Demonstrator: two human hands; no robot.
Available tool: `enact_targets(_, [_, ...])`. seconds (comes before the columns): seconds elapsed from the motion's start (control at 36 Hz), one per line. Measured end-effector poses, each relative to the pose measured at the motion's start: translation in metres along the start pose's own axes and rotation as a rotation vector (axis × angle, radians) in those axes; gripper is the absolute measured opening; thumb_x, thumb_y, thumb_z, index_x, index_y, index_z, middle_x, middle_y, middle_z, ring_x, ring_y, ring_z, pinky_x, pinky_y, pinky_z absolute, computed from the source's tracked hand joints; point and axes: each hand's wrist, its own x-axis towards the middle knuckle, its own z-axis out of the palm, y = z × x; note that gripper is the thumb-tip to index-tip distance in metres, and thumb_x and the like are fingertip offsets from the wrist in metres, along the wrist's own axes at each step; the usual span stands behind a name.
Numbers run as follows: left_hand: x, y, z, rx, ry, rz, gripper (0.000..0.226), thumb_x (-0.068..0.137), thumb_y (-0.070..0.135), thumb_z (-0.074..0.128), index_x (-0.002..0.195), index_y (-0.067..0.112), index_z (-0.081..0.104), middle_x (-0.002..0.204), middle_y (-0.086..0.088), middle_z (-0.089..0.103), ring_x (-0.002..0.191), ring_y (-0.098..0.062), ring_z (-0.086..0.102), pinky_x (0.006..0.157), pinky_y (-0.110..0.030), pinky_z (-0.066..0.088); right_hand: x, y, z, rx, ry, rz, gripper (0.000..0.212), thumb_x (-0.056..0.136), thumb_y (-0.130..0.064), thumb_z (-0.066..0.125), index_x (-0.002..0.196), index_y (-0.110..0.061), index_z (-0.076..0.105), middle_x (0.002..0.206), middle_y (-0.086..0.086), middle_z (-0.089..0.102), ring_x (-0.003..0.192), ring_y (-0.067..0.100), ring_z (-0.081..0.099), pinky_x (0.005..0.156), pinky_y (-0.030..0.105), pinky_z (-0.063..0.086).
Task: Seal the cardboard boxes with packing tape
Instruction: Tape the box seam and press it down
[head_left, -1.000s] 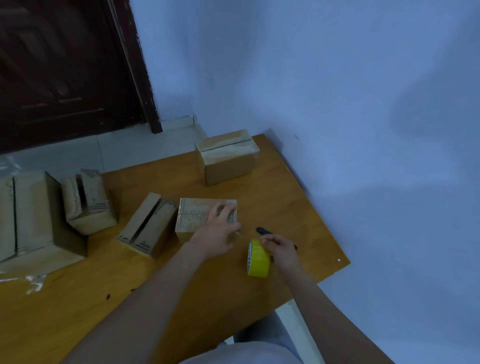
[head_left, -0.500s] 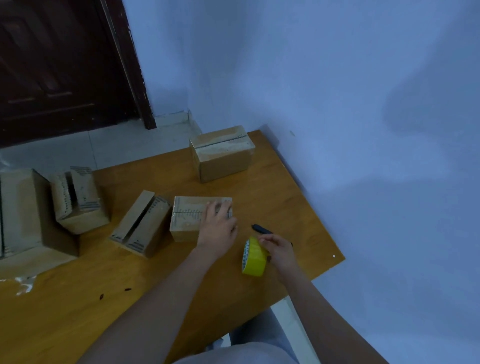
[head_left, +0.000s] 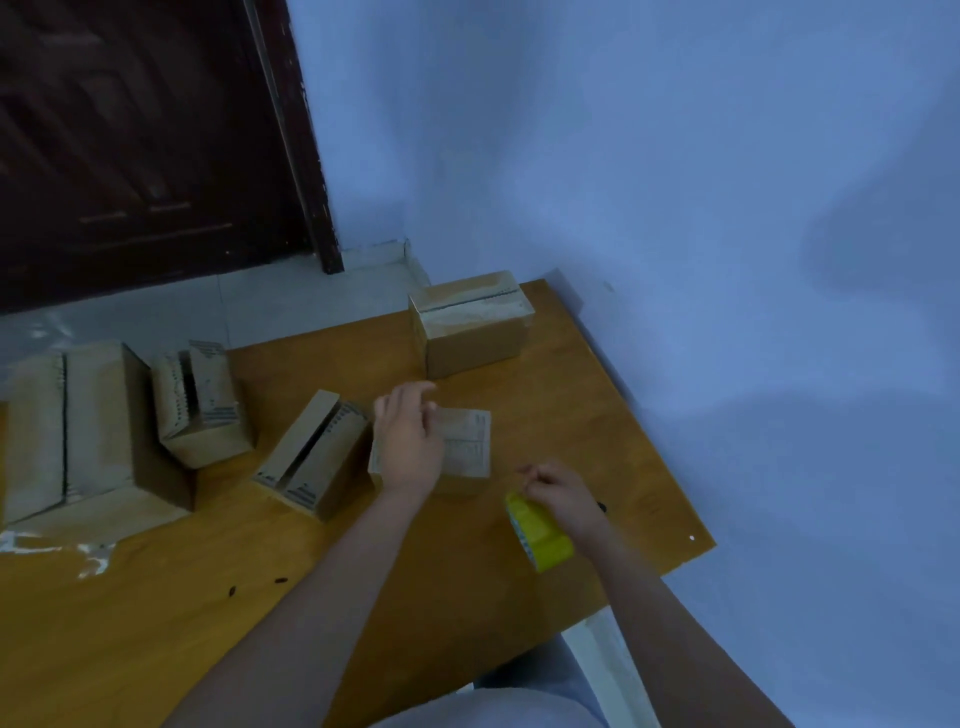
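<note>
**Five boxes, one tape roll, and the left hand just shifted**

Watching the head feed from my end. Count on the bench (head_left: 467, 597): five cardboard boxes and one roll of yellow tape. There's the big box (head_left: 78, 431) at the far left edge, a small open-seam box (head_left: 202, 410) next to it, a tilted box (head_left: 317, 457) with its flaps gaping, the small box (head_left: 467, 447) in the middle under the hand, and a taped box (head_left: 472, 322) at the far end near the wall. One dark pen-like thing (head_left: 601, 506) pokes out behind the right wrist, too hidden to name.

Left hand (head_left: 410, 441) lies across the left part of the small box, fingers mostly straight and reaching over its far edge, a bit blurred. Right hand (head_left: 561, 493) has its fingers curled into a pinch just above the tape roll (head_left: 540, 535), which sits on its edge on the bench near the front right corner. I can't tell if it's actually got the tape end or nothing.

Versus half a second back: the left hand slid from the right side of the box top over to the left side, so the printed right part now shows. The roll looks tipped more toward me.
</note>
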Motion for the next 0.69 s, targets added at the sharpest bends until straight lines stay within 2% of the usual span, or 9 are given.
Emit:
enact_targets(0.14, [-0.012,-0.023,-0.023,0.186,-0.112,-0.219,0.032,0.096,0.016,0.048,0.125,0.002,0.049,0.127,-0.016,0.046,0.12,-0.032,0.037,0.103,-0.039,0.031,0.012,-0.026,-0.007,-0.026,-0.156,0.028,0.022,0.079,-0.002,0.06,0.061,-0.012,0.053,0.131,0.001,0.053,0.126,0.014,0.044,0.104,0.033,0.032])
enact_targets(0.22, [-0.021,-0.027,-0.026,0.24,-0.245,-0.305,0.046,0.097,0.022,0.046,0.137,0.0,0.037,0.136,-0.017,0.041,0.129,-0.033,0.031,0.11,-0.04,0.027,0.017,-0.038,-0.005,-0.009,-0.209,0.009,0.013,0.071,-0.01,0.06,0.062,-0.01,0.051,0.14,0.002,0.048,0.129,0.015,0.044,0.103,0.034,0.034])
enact_targets(0.31, [-0.023,-0.026,-0.025,0.159,-0.284,-0.386,0.058,0.099,0.029,0.046,0.144,-0.002,0.027,0.142,-0.017,0.038,0.133,-0.034,0.03,0.111,-0.043,0.029,0.021,-0.044,-0.001,0.0,-0.222,0.008,0.021,0.077,-0.002,0.059,0.06,-0.011,0.051,0.142,0.003,0.046,0.129,0.015,0.043,0.104,0.034,0.033])
enact_targets(0.36, [-0.019,-0.024,-0.026,0.062,-0.289,-0.498,0.064,0.099,0.034,0.043,0.148,-0.001,0.019,0.148,-0.018,0.029,0.137,-0.035,0.024,0.112,-0.046,0.027,0.018,-0.047,0.0,-0.041,-0.231,-0.008,0.015,0.068,-0.011,0.061,0.056,-0.014,0.051,0.143,0.005,0.046,0.134,0.015,0.037,0.108,0.036,0.029])
enact_targets(0.42, [-0.014,-0.024,-0.027,0.0,-0.314,-0.58,0.061,0.101,0.039,0.037,0.148,0.004,0.023,0.148,-0.016,0.026,0.135,-0.037,0.027,0.11,-0.048,0.028,0.013,-0.047,-0.002,-0.069,-0.241,-0.037,0.016,0.068,-0.01,0.061,0.057,-0.013,0.05,0.144,0.006,0.045,0.136,0.014,0.034,0.107,0.035,0.028])
enact_targets(0.47, [-0.01,-0.024,-0.026,-0.007,-0.313,-0.593,0.056,0.1,0.048,0.03,0.139,0.009,0.041,0.139,-0.016,0.037,0.12,-0.038,0.043,0.1,-0.046,0.038,0.006,-0.043,-0.008,-0.104,-0.236,-0.073,0.024,0.078,0.0,0.058,0.059,-0.011,0.048,0.145,0.005,0.043,0.137,0.011,0.032,0.103,0.03,0.03])
enact_targets(0.53, [-0.009,-0.022,-0.026,-0.038,-0.225,-0.596,0.06,0.097,0.058,0.026,0.115,0.01,0.057,0.112,-0.014,0.054,0.091,-0.031,0.055,0.079,-0.041,0.044,-0.002,-0.041,-0.014,-0.141,-0.209,-0.121,0.023,0.082,0.002,0.056,0.063,-0.008,0.048,0.147,0.002,0.041,0.136,0.006,0.032,0.094,0.022,0.032])
enact_targets(0.61, [-0.009,-0.013,-0.024,-0.153,-0.072,-0.642,0.053,0.094,0.06,0.034,0.084,0.01,0.049,0.074,-0.006,0.048,0.064,-0.021,0.047,0.059,-0.035,0.035,-0.012,-0.038,-0.022,-0.196,-0.188,-0.178,0.02,0.084,0.0,0.056,0.068,-0.004,0.045,0.143,-0.005,0.042,0.135,-0.001,0.03,0.087,0.014,0.036])
enact_targets(0.69, [-0.011,-0.007,-0.02,-0.294,0.001,-0.608,0.039,0.094,0.047,0.049,0.085,0.009,0.047,0.075,-0.002,0.047,0.067,-0.02,0.047,0.057,-0.033,0.036,-0.015,-0.034,-0.025,-0.204,-0.166,-0.185,0.024,0.084,0.003,0.056,0.066,-0.004,0.042,0.126,-0.007,0.054,0.13,-0.008,0.03,0.081,0.006,0.039])
